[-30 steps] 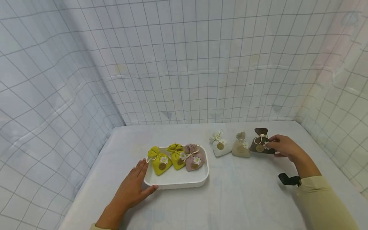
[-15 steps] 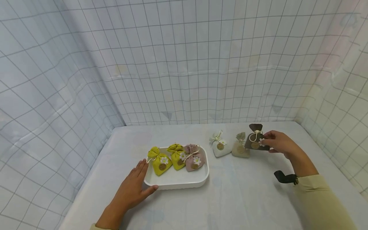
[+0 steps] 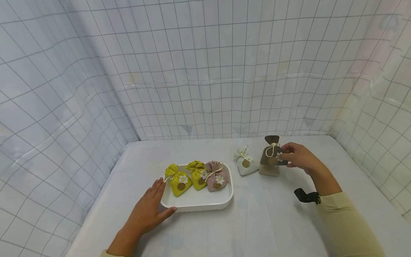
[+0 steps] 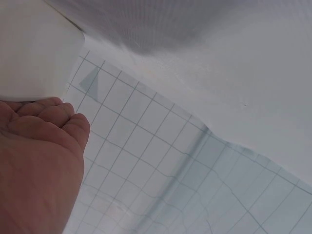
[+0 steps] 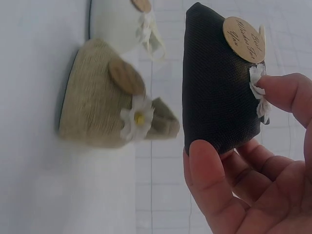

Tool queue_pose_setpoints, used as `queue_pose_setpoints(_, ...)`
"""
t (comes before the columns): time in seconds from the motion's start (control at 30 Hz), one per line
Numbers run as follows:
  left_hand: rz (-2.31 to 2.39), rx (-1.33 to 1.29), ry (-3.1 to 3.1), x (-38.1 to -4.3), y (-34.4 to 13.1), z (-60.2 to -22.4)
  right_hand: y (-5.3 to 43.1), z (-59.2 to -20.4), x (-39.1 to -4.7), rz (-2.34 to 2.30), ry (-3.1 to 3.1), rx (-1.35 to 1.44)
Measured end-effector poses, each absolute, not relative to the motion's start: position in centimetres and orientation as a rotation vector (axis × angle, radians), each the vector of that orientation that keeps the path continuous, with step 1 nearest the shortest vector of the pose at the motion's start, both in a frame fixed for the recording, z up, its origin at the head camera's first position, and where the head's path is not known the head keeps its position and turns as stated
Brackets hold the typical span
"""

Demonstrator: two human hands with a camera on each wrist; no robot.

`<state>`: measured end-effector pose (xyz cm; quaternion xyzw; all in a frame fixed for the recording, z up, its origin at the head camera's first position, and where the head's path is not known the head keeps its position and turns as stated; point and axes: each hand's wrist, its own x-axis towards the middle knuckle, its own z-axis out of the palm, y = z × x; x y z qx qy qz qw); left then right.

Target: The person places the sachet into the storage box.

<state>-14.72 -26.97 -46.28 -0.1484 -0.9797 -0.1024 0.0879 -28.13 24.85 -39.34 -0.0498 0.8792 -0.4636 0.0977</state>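
My right hand point(image 3: 303, 159) pinches a dark brown drawstring pouch point(image 3: 269, 156) by its side, held up off the table. It carries a white flower and a round tag, and in the head view it partly covers a beige pouch point(image 3: 269, 170). The right wrist view shows the brown pouch point(image 5: 219, 83) between thumb and fingers, apart from the beige pouch point(image 5: 97, 97). My left hand point(image 3: 146, 210) rests with straight fingers along the left side of a white tray point(image 3: 199, 207). Inside the tray lie two yellow pouches point(image 3: 179, 184) and a pink pouch point(image 3: 216, 178).
A white pouch point(image 3: 247, 166) lies on the table just left of the beige one. White sheets with a grid pattern point(image 3: 205, 71) surround the table point(image 3: 250, 228) at the back and sides. A black device point(image 3: 306, 196) is worn on the right wrist.
My right hand has lifted the brown pouch off the table and carried it left, over the beige pouch. The left hand and the tray have stayed put.
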Motion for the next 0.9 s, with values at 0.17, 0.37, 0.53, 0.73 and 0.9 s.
queue_pose_setpoints(0.17, -0.303, -0.428, -2.932, -14.8, -27.0, -46.3, 23.1, -39.0, -28.3, -1.383, 2.59, -0.182)
queue_pose_setpoints(0.37, -0.306, -0.422, -2.939, -14.8, -27.0, -46.4, 20.8, -38.5, -28.2, -1.392, 2.573, -0.245)
queue_pose_setpoints(0.53, -0.3, -0.42, -2.933, -14.9, -27.1, -46.6, 19.0, -38.1, -28.2, -1.4, 2.556, -0.287)
queue_pose_setpoints(0.73, -0.306, -0.425, -2.926, -14.9, -27.0, -46.6, 17.1, -37.7, -27.7, -1.31, 2.613, -0.324)
queue_pose_setpoints(0.9, -0.3, -0.421, -2.931, -14.8, -27.1, -46.6, 15.5, -37.7, -27.2, -1.297, 2.617, -0.414)
